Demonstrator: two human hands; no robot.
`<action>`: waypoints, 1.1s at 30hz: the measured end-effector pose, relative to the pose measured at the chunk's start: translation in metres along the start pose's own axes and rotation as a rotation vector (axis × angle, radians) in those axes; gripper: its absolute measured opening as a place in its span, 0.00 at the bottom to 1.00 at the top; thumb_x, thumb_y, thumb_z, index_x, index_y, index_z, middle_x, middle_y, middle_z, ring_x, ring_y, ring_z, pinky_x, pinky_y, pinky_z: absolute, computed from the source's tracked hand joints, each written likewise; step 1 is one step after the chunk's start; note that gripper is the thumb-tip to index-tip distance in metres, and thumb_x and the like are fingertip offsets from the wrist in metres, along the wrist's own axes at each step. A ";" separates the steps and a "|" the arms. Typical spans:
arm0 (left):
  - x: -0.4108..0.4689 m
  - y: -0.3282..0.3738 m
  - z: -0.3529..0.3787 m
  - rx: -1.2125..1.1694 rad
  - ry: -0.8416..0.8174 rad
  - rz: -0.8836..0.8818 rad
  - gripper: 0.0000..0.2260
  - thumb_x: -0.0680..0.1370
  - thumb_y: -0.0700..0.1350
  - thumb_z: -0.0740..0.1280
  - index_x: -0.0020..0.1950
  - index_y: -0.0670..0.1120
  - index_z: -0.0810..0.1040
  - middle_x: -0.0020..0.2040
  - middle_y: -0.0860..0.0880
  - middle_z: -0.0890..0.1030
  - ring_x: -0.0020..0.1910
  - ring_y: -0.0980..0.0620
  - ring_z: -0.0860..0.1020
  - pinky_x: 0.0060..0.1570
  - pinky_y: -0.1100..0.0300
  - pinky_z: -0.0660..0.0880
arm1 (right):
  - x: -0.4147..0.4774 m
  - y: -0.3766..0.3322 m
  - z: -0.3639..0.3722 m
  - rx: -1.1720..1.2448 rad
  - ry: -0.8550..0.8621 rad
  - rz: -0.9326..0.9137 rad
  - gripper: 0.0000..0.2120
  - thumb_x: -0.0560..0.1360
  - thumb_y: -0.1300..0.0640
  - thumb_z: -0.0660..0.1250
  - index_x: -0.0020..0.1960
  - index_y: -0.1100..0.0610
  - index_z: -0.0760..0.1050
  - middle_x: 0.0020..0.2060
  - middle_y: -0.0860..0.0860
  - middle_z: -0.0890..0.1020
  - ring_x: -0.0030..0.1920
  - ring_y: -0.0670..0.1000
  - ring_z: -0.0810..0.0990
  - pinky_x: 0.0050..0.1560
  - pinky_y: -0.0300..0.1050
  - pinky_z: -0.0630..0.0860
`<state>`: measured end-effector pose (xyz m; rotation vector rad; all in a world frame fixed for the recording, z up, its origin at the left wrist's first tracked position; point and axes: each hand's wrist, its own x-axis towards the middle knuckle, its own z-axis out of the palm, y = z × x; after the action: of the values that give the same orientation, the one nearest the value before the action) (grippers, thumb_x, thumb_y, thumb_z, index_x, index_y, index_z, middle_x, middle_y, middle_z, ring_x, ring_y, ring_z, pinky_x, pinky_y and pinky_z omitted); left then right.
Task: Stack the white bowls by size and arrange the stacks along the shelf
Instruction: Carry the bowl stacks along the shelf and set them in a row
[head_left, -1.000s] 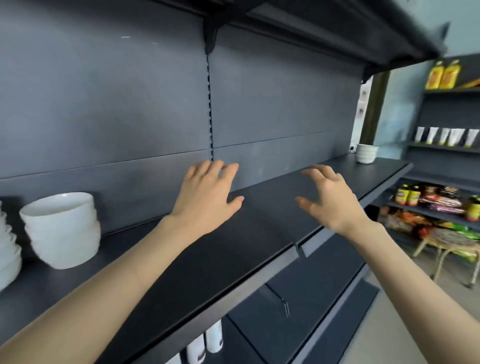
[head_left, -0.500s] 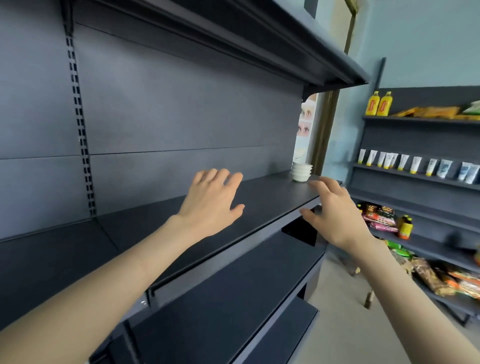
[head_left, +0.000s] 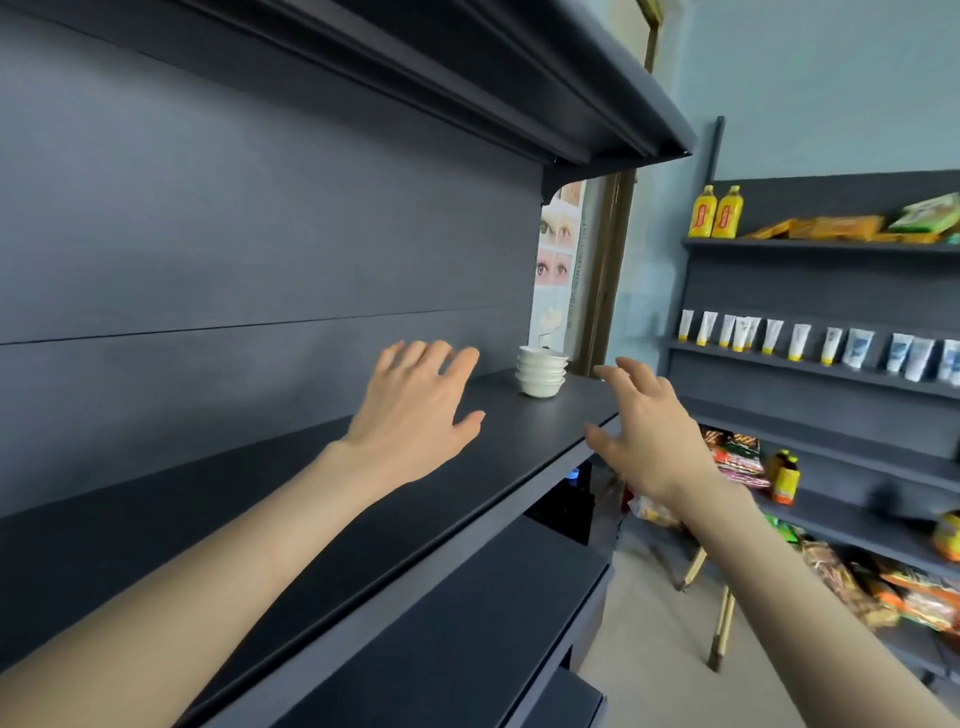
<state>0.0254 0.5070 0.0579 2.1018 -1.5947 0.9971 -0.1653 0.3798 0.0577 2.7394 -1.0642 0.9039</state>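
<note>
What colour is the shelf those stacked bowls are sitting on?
Dark grey shelf under the white bowls; the head view shows it.

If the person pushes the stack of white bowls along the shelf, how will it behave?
The stack of white bowls looks glazed and rigid, so it probably slides on the smooth shelf. Being tall on a narrow foot, it may tip. It sits near the shelf's end and is likely fragile.

White bowls (head_left: 541, 371): one stack, about four
Yellow bottles (head_left: 715, 212): two, top shelf
Hands: two, left hand (head_left: 415, 410) and right hand (head_left: 649, 431)

Bowl stack (head_left: 541, 372) count unclear, too small; both forearms cut off at bottom edge.
</note>
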 end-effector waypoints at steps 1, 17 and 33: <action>0.015 0.001 0.016 -0.006 -0.004 -0.009 0.24 0.74 0.55 0.69 0.65 0.43 0.73 0.56 0.44 0.79 0.55 0.40 0.76 0.64 0.47 0.66 | 0.017 0.010 0.009 -0.012 -0.022 -0.010 0.30 0.77 0.52 0.65 0.75 0.55 0.58 0.74 0.53 0.59 0.72 0.58 0.59 0.66 0.51 0.66; 0.212 0.031 0.223 0.014 -0.057 -0.077 0.25 0.75 0.55 0.67 0.68 0.44 0.71 0.60 0.45 0.77 0.59 0.42 0.75 0.61 0.49 0.67 | 0.244 0.188 0.128 0.055 -0.036 -0.108 0.29 0.76 0.51 0.66 0.74 0.55 0.61 0.74 0.53 0.60 0.71 0.57 0.61 0.66 0.53 0.68; 0.297 0.063 0.368 -0.338 -0.348 -0.678 0.46 0.67 0.66 0.71 0.76 0.49 0.54 0.74 0.51 0.65 0.71 0.53 0.66 0.68 0.54 0.66 | 0.427 0.282 0.261 0.495 -0.295 -0.470 0.36 0.70 0.42 0.71 0.71 0.56 0.63 0.69 0.51 0.66 0.67 0.55 0.67 0.66 0.47 0.66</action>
<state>0.1293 0.0453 -0.0060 2.3752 -0.9421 0.1346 0.0370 -0.1570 0.0353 3.3824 -0.1812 0.7807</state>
